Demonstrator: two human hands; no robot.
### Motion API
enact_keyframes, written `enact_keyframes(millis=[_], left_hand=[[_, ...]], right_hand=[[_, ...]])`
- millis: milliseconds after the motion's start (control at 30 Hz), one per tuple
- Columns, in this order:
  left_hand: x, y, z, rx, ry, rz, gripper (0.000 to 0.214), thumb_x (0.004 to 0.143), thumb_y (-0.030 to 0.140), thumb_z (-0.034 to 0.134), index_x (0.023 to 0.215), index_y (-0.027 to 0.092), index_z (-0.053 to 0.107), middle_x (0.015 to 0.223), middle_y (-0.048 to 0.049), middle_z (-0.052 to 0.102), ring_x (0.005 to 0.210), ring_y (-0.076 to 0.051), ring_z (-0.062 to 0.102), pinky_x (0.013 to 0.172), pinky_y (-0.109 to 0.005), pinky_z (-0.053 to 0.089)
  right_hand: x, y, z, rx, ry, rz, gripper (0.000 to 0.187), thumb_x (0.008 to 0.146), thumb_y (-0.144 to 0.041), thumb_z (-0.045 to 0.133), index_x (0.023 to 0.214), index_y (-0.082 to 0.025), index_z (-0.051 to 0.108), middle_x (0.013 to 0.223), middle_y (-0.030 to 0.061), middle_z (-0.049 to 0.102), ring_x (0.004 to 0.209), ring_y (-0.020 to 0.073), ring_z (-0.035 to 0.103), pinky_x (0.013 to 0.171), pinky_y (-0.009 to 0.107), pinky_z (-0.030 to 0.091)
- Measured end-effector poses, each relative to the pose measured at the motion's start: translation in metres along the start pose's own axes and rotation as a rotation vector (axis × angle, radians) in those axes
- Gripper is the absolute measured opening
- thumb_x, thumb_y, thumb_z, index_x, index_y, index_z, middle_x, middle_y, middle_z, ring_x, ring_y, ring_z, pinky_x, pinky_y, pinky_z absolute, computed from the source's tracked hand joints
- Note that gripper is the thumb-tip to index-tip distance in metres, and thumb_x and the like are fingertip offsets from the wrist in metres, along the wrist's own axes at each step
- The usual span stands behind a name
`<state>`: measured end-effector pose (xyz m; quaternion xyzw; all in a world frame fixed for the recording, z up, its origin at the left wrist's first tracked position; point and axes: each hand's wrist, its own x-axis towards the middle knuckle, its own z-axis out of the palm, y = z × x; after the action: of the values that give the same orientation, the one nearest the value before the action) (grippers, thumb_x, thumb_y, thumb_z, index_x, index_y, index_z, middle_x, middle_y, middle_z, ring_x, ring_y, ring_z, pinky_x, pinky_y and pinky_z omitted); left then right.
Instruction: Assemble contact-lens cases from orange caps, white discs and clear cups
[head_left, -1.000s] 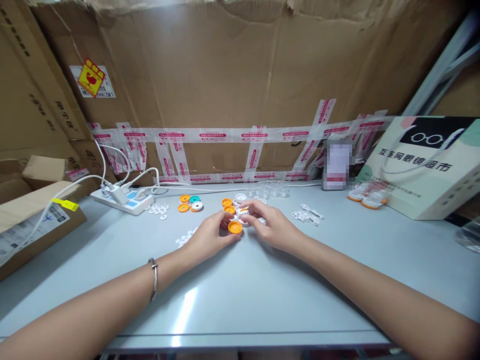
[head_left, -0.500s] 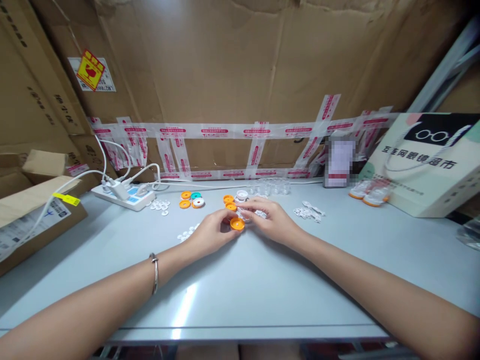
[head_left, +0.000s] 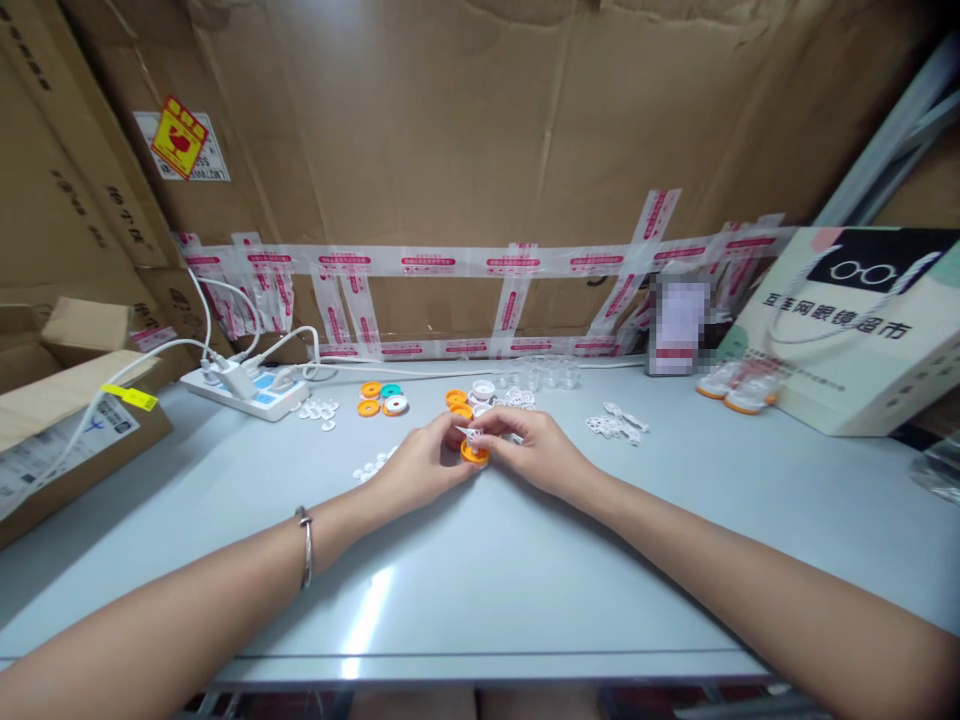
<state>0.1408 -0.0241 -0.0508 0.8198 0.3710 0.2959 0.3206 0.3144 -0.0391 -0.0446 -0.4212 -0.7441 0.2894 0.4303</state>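
My left hand (head_left: pixel 424 458), a metal bangle on its wrist, grips a round orange cap (head_left: pixel 475 455) by its side at the middle of the table. Between the thumb and fingers of my right hand (head_left: pixel 529 440) is a small white plastic piece (head_left: pixel 474 436), held over the cap's open top. Whether the piece touches the cap's inside I cannot tell. Just behind the hands stand more orange caps (head_left: pixel 457 399) and a white cap (head_left: pixel 482 389). White openwork pieces (head_left: pixel 517 399) lie behind my right hand. Small white discs (head_left: pixel 373 466) are beside my left hand, partly covered by it.
At the left back are a power strip (head_left: pixel 255 392), white discs (head_left: pixel 319 410) and coloured caps (head_left: pixel 370 408). Clear cups (head_left: pixel 551 373) line the back. Rightward lie white openwork pieces (head_left: pixel 616 424), a phone (head_left: pixel 679 325), orange-rimmed containers (head_left: pixel 739 388) and a paper bag (head_left: pixel 847 330). A carton (head_left: pixel 90 440) sits left.
My right hand has come forward from the caps and openwork pieces behind, bringing a small white piece over the orange cap. My left hand keeps its hold almost unmoved.
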Motion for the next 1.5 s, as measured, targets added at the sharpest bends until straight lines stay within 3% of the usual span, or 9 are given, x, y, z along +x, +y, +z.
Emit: enact_keyframes(millis=[367,733,1033,1133,1200,1267,1367,1400,1500], left_hand=[[-0.001,0.0,0.0,0.005,-0.017,0.036,0.028,0.076,0.023,0.058,0.103,0.019,0.052,0.095,-0.0032,0.066,0.084,-0.016,0.062,0.074,-0.027,0.047],[0.0,0.004,-0.001,-0.016,-0.052,0.018,0.034,0.072,0.024,0.062,0.104,0.019,0.05,0.099,-0.0052,0.065,0.085,-0.018,0.061,0.074,-0.029,0.046],[0.002,0.002,0.002,0.023,0.013,-0.02,0.033,0.071,0.026,0.064,0.102,0.021,0.054,0.09,-0.0015,0.067,0.081,-0.017,0.061,0.072,-0.028,0.045],[0.002,0.003,0.001,0.038,0.002,0.014,0.027,0.072,0.026,0.062,0.097,0.019,0.056,0.09,-0.0023,0.066,0.079,-0.017,0.061,0.07,-0.027,0.046],[0.001,0.003,0.001,0.042,-0.004,0.017,0.025,0.073,0.028,0.06,0.097,0.019,0.055,0.09,-0.0031,0.066,0.078,-0.017,0.061,0.069,-0.027,0.046],[0.0,0.002,0.001,0.055,0.006,0.001,0.027,0.073,0.03,0.06,0.097,0.019,0.054,0.092,-0.004,0.065,0.078,-0.017,0.06,0.07,-0.028,0.046],[-0.001,0.0,0.001,0.077,0.021,-0.027,0.032,0.071,0.032,0.061,0.099,0.019,0.054,0.096,-0.0054,0.064,0.081,-0.018,0.06,0.073,-0.03,0.047],[-0.001,0.0,0.001,0.085,0.021,-0.032,0.032,0.071,0.032,0.061,0.099,0.019,0.053,0.097,-0.0057,0.064,0.082,-0.018,0.06,0.074,-0.031,0.047],[-0.001,0.001,0.001,0.091,0.006,-0.027,0.033,0.072,0.032,0.06,0.101,0.018,0.053,0.097,-0.0059,0.063,0.082,-0.018,0.06,0.075,-0.031,0.047]], right_hand=[[0.003,0.007,0.001,-0.099,0.024,-0.013,0.007,0.072,-0.017,0.063,0.065,-0.018,0.062,0.073,0.0004,0.067,0.071,0.015,0.058,0.068,0.028,0.044],[-0.001,0.004,0.003,-0.255,0.022,-0.059,0.006,0.074,-0.017,0.062,0.069,-0.019,0.065,0.074,0.0029,0.065,0.076,0.0177,0.053,0.072,0.032,0.042],[0.001,0.007,0.003,-0.257,0.031,-0.045,0.003,0.071,-0.017,0.064,0.07,-0.019,0.065,0.071,0.0025,0.065,0.073,0.0175,0.055,0.07,0.033,0.044],[0.001,0.002,0.0,-0.244,0.028,-0.136,0.003,0.071,-0.018,0.066,0.073,-0.02,0.066,0.076,0.0029,0.068,0.077,0.0187,0.058,0.076,0.036,0.044],[0.003,-0.002,-0.008,-0.233,0.064,-0.249,0.009,0.07,-0.023,0.067,0.079,-0.021,0.067,0.085,0.0039,0.07,0.086,0.0199,0.059,0.083,0.038,0.042],[0.007,-0.001,-0.024,-0.231,0.197,-0.293,0.014,0.073,-0.029,0.065,0.084,-0.021,0.066,0.092,0.0047,0.069,0.091,0.0199,0.059,0.087,0.037,0.042],[0.017,0.018,-0.06,-0.303,0.512,-0.079,0.019,0.079,-0.035,0.055,0.083,-0.019,0.064,0.09,0.0053,0.068,0.089,0.0194,0.06,0.084,0.035,0.044],[0.02,0.028,-0.073,-0.362,0.562,0.046,0.02,0.078,-0.036,0.054,0.083,-0.019,0.064,0.09,0.005,0.068,0.086,0.0192,0.06,0.082,0.035,0.045],[0.028,0.064,-0.102,-0.421,0.577,0.187,0.017,0.07,-0.029,0.06,0.08,-0.015,0.063,0.084,0.0095,0.068,0.077,0.0227,0.061,0.076,0.039,0.046]])
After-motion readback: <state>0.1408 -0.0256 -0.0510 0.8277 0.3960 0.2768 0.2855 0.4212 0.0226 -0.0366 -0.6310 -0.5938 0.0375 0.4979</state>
